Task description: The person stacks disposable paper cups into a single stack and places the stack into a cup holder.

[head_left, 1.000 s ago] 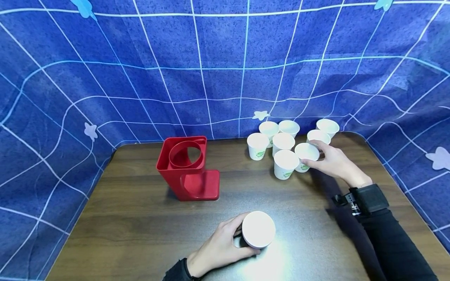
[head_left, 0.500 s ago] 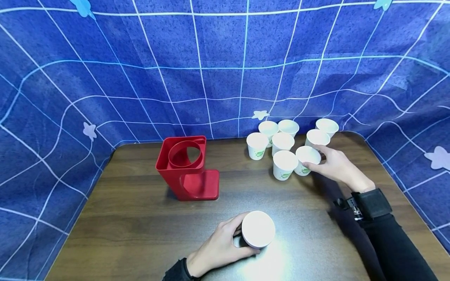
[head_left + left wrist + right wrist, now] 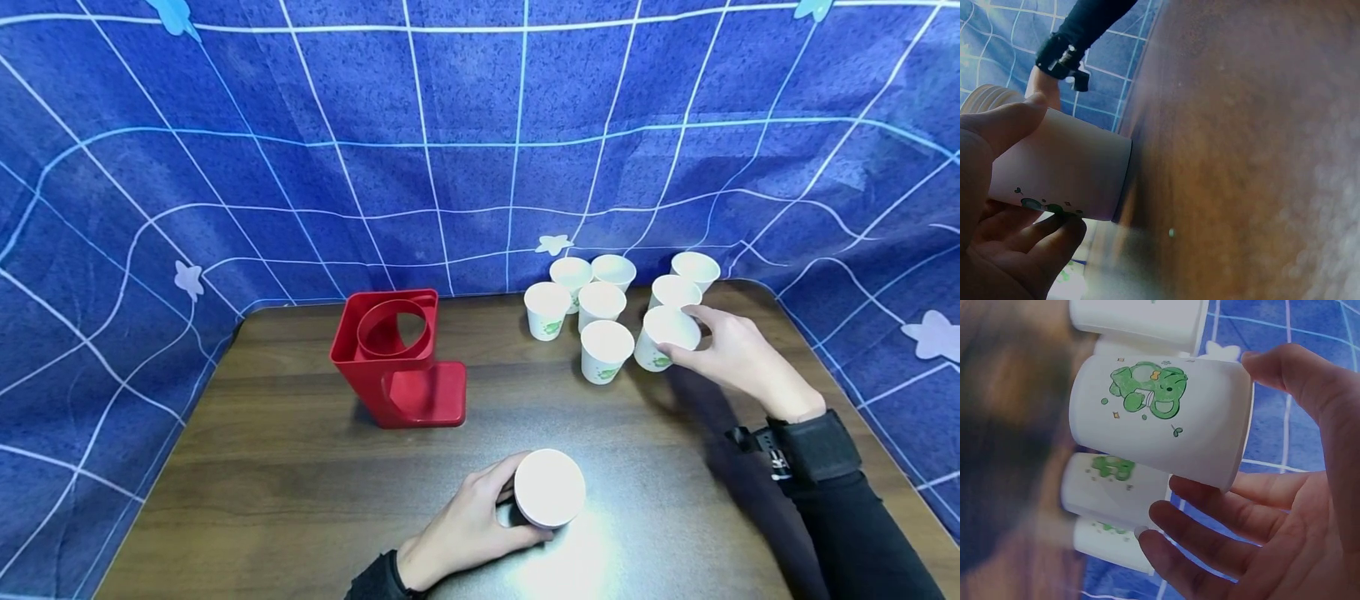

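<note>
Open dark wooden tabletop (image 3: 300, 492) between red plastic cup holder (image 3: 395, 358) and crowded cluster of white paper cups (image 3: 600, 321); blue grid-patterned cloth (image 3: 450, 150) walls the rear

No readable text; the paper cup (image 3: 1160, 419) bears only a green cartoon.

white cup (image 3: 1160, 419), green print | red holder (image 3: 397, 358) | blue checked cloth (image 3: 450, 125)

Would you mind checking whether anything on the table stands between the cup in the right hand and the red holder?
Yes: a white cup stands just left of the held cup, toward the red holder.
</note>
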{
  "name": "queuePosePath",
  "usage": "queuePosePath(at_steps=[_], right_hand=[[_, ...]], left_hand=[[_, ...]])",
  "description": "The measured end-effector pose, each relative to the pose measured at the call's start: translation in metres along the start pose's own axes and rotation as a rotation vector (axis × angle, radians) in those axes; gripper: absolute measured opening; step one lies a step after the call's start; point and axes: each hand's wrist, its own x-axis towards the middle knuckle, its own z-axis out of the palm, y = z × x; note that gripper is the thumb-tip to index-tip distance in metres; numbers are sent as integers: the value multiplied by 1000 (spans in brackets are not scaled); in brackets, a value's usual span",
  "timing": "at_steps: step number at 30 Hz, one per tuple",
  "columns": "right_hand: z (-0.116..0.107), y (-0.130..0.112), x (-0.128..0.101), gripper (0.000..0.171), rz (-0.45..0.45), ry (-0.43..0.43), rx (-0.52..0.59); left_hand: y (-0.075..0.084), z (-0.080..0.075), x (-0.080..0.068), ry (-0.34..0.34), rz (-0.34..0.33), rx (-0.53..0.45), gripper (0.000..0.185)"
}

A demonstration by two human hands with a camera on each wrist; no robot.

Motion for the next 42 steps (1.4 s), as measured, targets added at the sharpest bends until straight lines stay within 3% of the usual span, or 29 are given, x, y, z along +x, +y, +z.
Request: queuePosePath(at_steps=[4,11,19,22,28,31,37,42], right_hand=[[-10,-5,-3,48,-19,44,-4],[-26,-21,-7,40,-121,197,-61],[-46,-55,-19,55,-110,179,-24],[-50,-68,-21,59,-166,194,-29],[-49,-93,-26,63,-374,253,-8],[-46,-104,-30,63,-413,222,18],[-40,-126,-41,66,-373,96,49],[-37,-139,-48,73,-405,35,83]], left_hand=[[0,-1,0,3,-4,1,77],[-1,-1,1,11,-36,-5,80],[0,-2,1,2,-58,-15,79],[0,-2,1,6,-59,-17,78],[1,-1,1,8,-52,-23,78],[1,0,1,10,-46,-23,78],[0,1,1,13,-10,-21,78],[0,2,1,17,29,-21,77]])
